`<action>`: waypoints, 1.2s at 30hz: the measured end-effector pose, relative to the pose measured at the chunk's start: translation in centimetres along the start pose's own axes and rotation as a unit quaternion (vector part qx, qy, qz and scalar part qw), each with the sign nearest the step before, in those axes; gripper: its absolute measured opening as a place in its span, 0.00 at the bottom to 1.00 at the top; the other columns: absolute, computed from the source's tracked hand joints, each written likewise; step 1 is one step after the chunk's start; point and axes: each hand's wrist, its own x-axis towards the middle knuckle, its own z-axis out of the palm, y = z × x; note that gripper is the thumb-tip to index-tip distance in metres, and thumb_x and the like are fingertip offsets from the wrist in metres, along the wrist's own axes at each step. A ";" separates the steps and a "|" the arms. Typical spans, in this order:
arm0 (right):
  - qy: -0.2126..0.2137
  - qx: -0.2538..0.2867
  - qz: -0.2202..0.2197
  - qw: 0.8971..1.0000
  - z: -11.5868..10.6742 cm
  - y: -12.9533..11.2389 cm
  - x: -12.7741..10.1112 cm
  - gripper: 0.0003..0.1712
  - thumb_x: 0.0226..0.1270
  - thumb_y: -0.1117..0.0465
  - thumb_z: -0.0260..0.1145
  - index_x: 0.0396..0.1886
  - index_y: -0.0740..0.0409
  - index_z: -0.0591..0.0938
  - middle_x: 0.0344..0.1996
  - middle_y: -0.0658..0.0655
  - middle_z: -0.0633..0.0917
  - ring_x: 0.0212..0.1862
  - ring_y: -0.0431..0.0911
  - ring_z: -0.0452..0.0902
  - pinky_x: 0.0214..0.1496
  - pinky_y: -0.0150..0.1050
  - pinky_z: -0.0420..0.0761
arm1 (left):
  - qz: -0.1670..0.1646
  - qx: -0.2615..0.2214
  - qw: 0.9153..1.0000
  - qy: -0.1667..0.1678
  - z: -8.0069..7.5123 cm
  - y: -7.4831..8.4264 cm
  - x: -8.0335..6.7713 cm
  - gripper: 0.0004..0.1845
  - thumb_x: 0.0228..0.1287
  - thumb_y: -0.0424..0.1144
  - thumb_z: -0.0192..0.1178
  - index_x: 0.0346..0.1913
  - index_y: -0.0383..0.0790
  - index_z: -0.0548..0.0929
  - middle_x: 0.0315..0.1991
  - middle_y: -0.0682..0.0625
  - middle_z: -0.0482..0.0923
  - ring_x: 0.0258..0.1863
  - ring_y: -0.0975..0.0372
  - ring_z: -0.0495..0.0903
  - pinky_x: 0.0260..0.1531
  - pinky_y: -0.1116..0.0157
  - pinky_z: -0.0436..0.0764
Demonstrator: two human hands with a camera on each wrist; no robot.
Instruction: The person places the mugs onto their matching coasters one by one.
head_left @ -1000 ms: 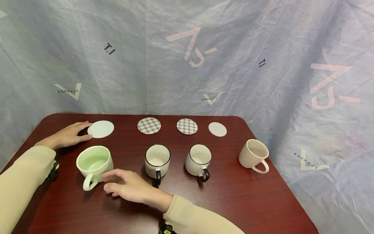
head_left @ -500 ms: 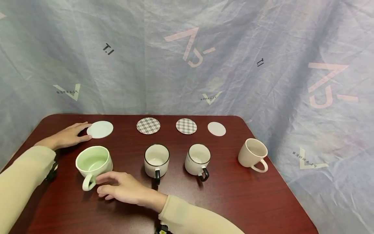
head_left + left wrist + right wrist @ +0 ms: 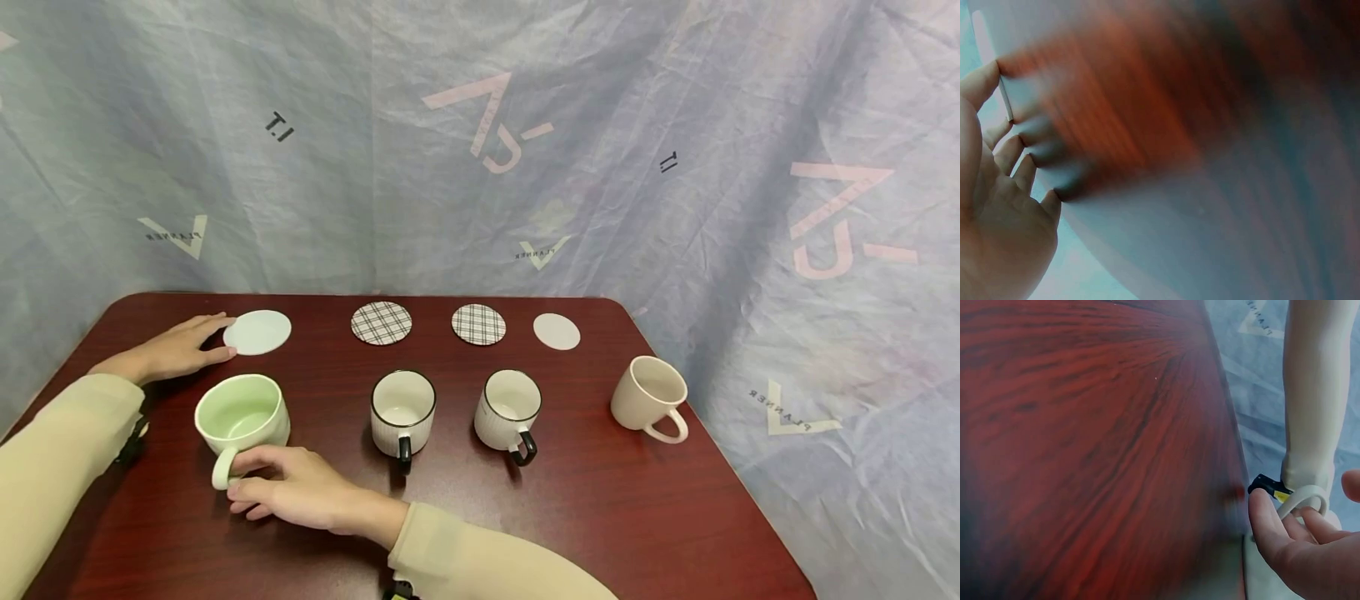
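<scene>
Right hand (image 3: 292,492): fingers curled at the green cup (image 3: 242,408), forefinger apparently in the loop of its handle (image 3: 222,467), thumb at the near side. We read this as a light hold; how firmly it presses we cannot tell. Cup position: upright on the table (image 3: 600,517), at our left, on our side of the pale coaster (image 3: 257,333) and apart from it. Left hand (image 3: 176,346): fingers spread and relaxed, thumb and forefinger at the coaster's left edge, holding nothing that we can see.

Notes on the grip. We judge the handle hold to be the step in hand. The cup is wide and the handle sits to one side, so we expect the bowl to dip away from the fingers under any lift. Best to seat the forefinger fully in the loop, bear down with the thumb, and brace the lower fingers beneath. We would hold the wrist level and leave room beside the white mug (image 3: 403,412).
</scene>
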 end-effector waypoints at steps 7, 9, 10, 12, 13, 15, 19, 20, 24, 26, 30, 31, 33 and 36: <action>-0.007 0.080 0.009 0.997 0.7 0.3 0.7 0.12 0.77 0.64 0.65 0.55 0.60 0.86 0.41 0.49 0.90 0.42 0.43 0.92 0.43 0.33 0.88 | -0.003 -0.004 1.000 -0.004 0.0 -0.2 -0.1 0.42 0.79 0.50 0.62 0.78 0.20 0.59 0.78 0.17 0.48 0.76 0.23 0.49 0.68 0.24 0.56; -0.013 0.121 0.005 0.993 0.8 0.4 0.9 0.12 0.77 0.66 0.63 0.55 0.65 0.85 0.44 0.58 0.91 0.46 0.50 0.92 0.45 0.34 0.88 | -0.002 -0.006 1.000 -0.005 0.0 -0.2 0.0 0.43 0.79 0.50 0.61 0.78 0.21 0.58 0.78 0.17 0.47 0.76 0.23 0.48 0.68 0.24 0.55; -0.016 0.139 0.001 0.990 0.8 0.5 1.0 0.13 0.77 0.67 0.63 0.56 0.67 0.84 0.46 0.63 0.91 0.49 0.54 0.91 0.46 0.35 0.88 | -0.001 -0.007 1.000 -0.004 0.0 -0.2 0.0 0.43 0.79 0.51 0.61 0.78 0.21 0.58 0.78 0.18 0.47 0.76 0.23 0.48 0.68 0.24 0.54; -0.018 0.169 -0.005 0.985 0.8 0.6 1.2 0.14 0.77 0.68 0.62 0.56 0.72 0.83 0.51 0.72 0.88 0.54 0.62 0.89 0.48 0.36 0.89 | 0.003 -0.009 1.000 0.001 0.0 -0.3 0.2 0.43 0.79 0.51 0.61 0.78 0.21 0.58 0.78 0.18 0.47 0.76 0.23 0.47 0.68 0.24 0.54; -0.018 0.179 -0.007 0.984 0.8 0.7 1.3 0.15 0.77 0.69 0.61 0.57 0.74 0.83 0.53 0.75 0.87 0.56 0.65 0.87 0.49 0.36 0.88 | 0.004 -0.011 1.000 0.002 0.0 -0.3 0.3 0.43 0.79 0.51 0.61 0.78 0.21 0.58 0.78 0.18 0.47 0.76 0.23 0.47 0.68 0.24 0.53; -0.015 0.192 -0.010 0.981 0.8 0.7 1.5 0.15 0.77 0.69 0.61 0.56 0.75 0.83 0.54 0.78 0.86 0.58 0.68 0.85 0.51 0.37 0.88 | 0.005 -0.013 1.000 0.006 0.2 -0.5 0.4 0.42 0.79 0.51 0.61 0.78 0.21 0.59 0.78 0.17 0.48 0.76 0.23 0.47 0.68 0.23 0.53; 0.000 0.206 -0.011 0.978 1.0 0.9 1.6 0.15 0.76 0.70 0.61 0.54 0.78 0.83 0.52 0.76 0.87 0.59 0.72 0.83 0.53 0.39 0.88 | 0.004 -0.018 1.000 0.002 0.2 -0.5 0.3 0.42 0.79 0.50 0.61 0.78 0.21 0.59 0.78 0.17 0.47 0.76 0.22 0.47 0.68 0.23 0.52; 0.006 0.209 -0.010 0.978 1.1 0.9 1.6 0.14 0.76 0.70 0.61 0.53 0.78 0.83 0.51 0.75 0.88 0.59 0.72 0.83 0.53 0.39 0.89 | 0.004 -0.017 1.000 0.000 0.2 -0.4 0.2 0.42 0.79 0.50 0.61 0.78 0.21 0.59 0.78 0.17 0.47 0.76 0.22 0.46 0.68 0.23 0.52; 0.022 0.214 -0.007 0.977 1.2 1.0 1.7 0.12 0.74 0.71 0.62 0.49 0.78 0.84 0.49 0.73 0.89 0.57 0.75 0.82 0.51 0.40 0.89 | 0.003 -0.011 1.000 -0.008 0.0 -0.2 0.2 0.42 0.79 0.50 0.61 0.78 0.21 0.58 0.78 0.18 0.46 0.77 0.23 0.46 0.69 0.24 0.53; 0.029 0.212 -0.002 0.977 1.2 1.0 1.7 0.11 0.74 0.71 0.63 0.48 0.76 0.85 0.46 0.71 0.90 0.56 0.74 0.83 0.50 0.40 0.89 | 0.003 -0.012 1.000 -0.008 0.0 -0.2 0.2 0.42 0.79 0.49 0.62 0.78 0.21 0.58 0.78 0.17 0.46 0.76 0.23 0.47 0.68 0.24 0.53; 0.036 0.199 0.004 0.979 1.0 1.1 1.7 0.11 0.74 0.70 0.65 0.47 0.74 0.87 0.44 0.69 0.91 0.50 0.66 0.89 0.47 0.39 0.90 | 0.003 -0.020 1.000 -0.007 0.2 -0.7 0.3 0.42 0.79 0.50 0.62 0.78 0.22 0.58 0.78 0.18 0.46 0.77 0.23 0.46 0.69 0.23 0.53; 0.038 0.194 0.005 0.980 1.0 1.1 1.7 0.11 0.74 0.69 0.65 0.47 0.74 0.87 0.43 0.68 0.92 0.47 0.61 0.91 0.47 0.38 0.90 | 0.003 -0.021 1.000 -0.008 0.2 -0.6 0.3 0.42 0.79 0.50 0.62 0.78 0.21 0.58 0.78 0.18 0.46 0.77 0.23 0.46 0.69 0.23 0.52; 0.037 0.186 0.005 0.982 0.8 1.1 1.7 0.11 0.74 0.68 0.66 0.47 0.74 0.87 0.41 0.65 0.92 0.43 0.54 0.92 0.46 0.37 0.89 | 0.003 -0.021 1.000 -0.008 0.1 -0.5 0.2 0.43 0.79 0.51 0.61 0.78 0.22 0.58 0.78 0.18 0.46 0.77 0.23 0.46 0.69 0.23 0.52; 0.036 0.182 0.007 0.983 0.6 1.2 1.7 0.12 0.75 0.67 0.66 0.46 0.75 0.86 0.38 0.61 0.92 0.40 0.49 0.91 0.44 0.36 0.89 | 0.002 -0.024 1.000 -0.005 0.2 -0.4 0.1 0.42 0.79 0.49 0.61 0.79 0.21 0.57 0.78 0.17 0.46 0.76 0.22 0.45 0.68 0.22 0.52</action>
